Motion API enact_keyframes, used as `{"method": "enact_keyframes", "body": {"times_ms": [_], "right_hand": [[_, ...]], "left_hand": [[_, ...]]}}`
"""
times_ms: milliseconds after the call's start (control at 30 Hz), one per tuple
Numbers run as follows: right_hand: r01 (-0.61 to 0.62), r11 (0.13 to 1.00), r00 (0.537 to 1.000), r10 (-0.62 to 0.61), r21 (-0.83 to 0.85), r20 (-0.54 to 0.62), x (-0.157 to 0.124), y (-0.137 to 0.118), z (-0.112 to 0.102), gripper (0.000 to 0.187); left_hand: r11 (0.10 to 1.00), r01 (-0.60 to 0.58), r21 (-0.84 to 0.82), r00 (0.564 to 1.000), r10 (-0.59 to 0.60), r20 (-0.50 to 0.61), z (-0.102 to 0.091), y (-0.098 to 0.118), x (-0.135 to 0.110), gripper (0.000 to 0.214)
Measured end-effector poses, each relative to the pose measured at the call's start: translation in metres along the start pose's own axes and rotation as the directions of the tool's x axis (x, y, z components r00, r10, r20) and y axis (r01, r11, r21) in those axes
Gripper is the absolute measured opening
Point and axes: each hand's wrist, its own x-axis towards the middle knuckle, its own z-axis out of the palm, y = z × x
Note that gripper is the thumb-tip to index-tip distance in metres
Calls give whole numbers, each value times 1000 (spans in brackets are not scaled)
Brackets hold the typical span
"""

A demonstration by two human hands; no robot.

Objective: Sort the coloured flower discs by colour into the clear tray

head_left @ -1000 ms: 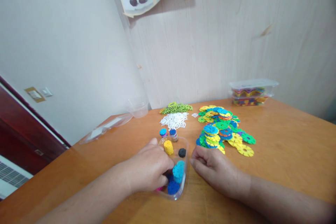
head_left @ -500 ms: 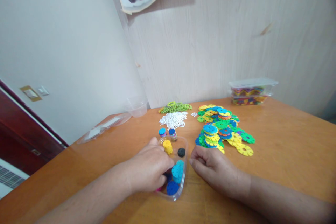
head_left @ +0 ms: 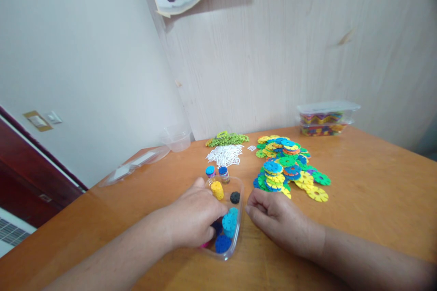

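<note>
My left hand (head_left: 196, 213) reaches over the left side of a clear plastic box (head_left: 235, 246), its fingers bent down inside. What they grip is hidden; a dark blue piece shows between thumb and fingers. In the box stand stacks of small notched discs: yellow discs (head_left: 217, 190), black discs (head_left: 235, 197), light blue discs (head_left: 230, 223) and blue discs (head_left: 223, 244). A bit of pink shows below my left thumb. My right hand (head_left: 280, 216) rests on the table just right of the box, fingers curled closed, with nothing visible in them.
Two short disc stacks (head_left: 223, 172) stand behind the box. Farther back lie white flat pieces (head_left: 224, 155) and green pieces (head_left: 228, 139). A heap of large notched discs (head_left: 287, 163) spreads beyond my right hand. Lidded containers (head_left: 326, 120), a clear tub (head_left: 176, 138) and plastic bags (head_left: 136, 163) sit at the back.
The view has shifted very slightly. My left fingers have moved a little inside the box, and my right hand stays where it was.
</note>
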Motion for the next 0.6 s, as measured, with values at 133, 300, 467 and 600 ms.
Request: {"method": "enact_keyframes", "body": {"times_ms": [133,300,467,600], "right_hand": [[-1,1000,1000,1,8,-3,-1,0,1,17],[-1,1000,1000,1,1,-3,-2,0,1,16],[16,1000,1000,-16,-12,-5,0,1,1,16],[8,1000,1000,-9,-22,-10,1,1,1,18]], "left_hand": [[1000,18,-1,1000,-18,16,-1,0,0,15],[999,41,-9,999,-41,12,-2,1,-1,16],[999,31,-32,1000,-31,-1,-1,2,-2,12],[1000,17,-14,1000,-17,-19,0,1,-2,13]]}}
